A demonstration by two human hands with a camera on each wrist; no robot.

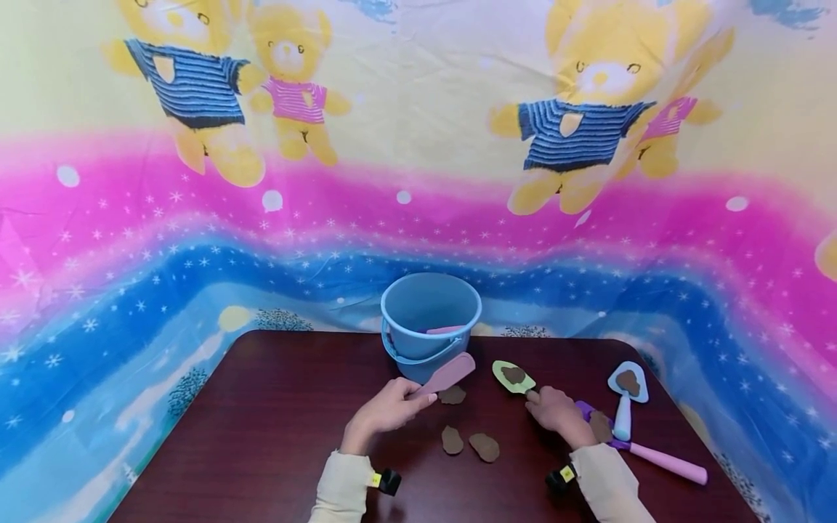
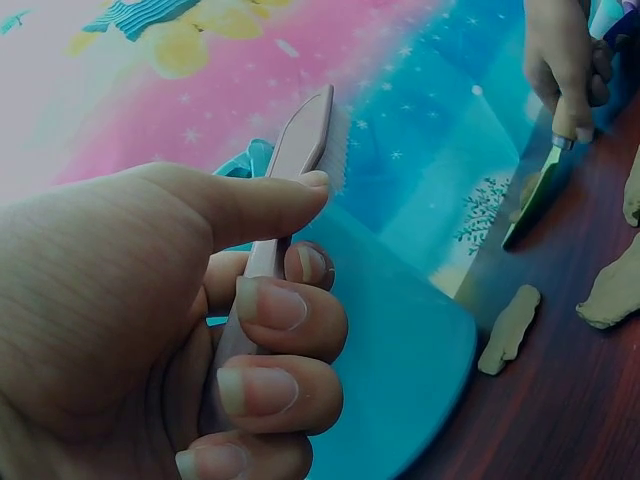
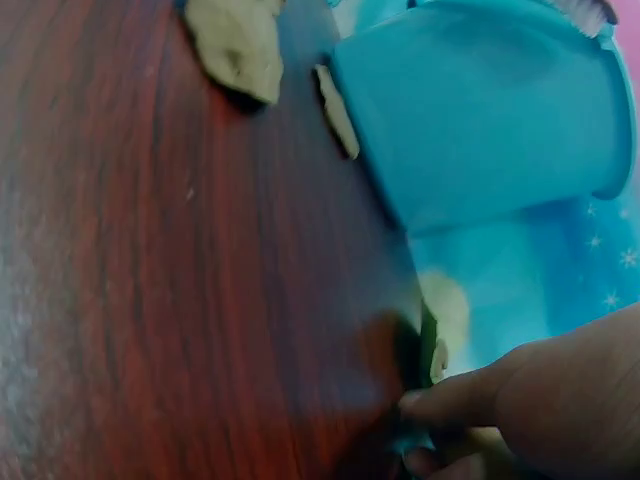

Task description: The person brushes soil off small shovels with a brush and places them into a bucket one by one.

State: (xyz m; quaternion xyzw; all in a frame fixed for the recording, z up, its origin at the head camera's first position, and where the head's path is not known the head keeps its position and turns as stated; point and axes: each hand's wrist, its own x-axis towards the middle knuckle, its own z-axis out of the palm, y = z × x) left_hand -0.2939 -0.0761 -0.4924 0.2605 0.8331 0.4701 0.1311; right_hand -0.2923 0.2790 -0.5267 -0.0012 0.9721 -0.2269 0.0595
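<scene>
My left hand point(image 1: 389, 410) grips the handle of a pale pink brush point(image 1: 447, 374), its head pointing up and to the right; white bristles show along one side in the left wrist view. The brush overlaps the front of a light blue bucket point(image 1: 431, 349). My right hand point(image 1: 556, 414) holds a small green shovel point(image 1: 502, 367) by its handle, low over the table. On the shovel's blade lies a brown clay-like piece point(image 1: 514, 375). In the right wrist view, the right thumb and fingers point(image 3: 450, 400) show at the lower edge, and most of the handle is hidden.
Three flat brown pieces point(image 1: 484, 447) lie on the dark wooden table point(image 1: 261, 421) before the bucket. At right are a light blue shovel point(image 1: 623, 421) and a purple-headed tool with a pink handle point(image 1: 670, 463), each with a brown piece at its head. A printed cloth point(image 1: 418, 211) hangs behind.
</scene>
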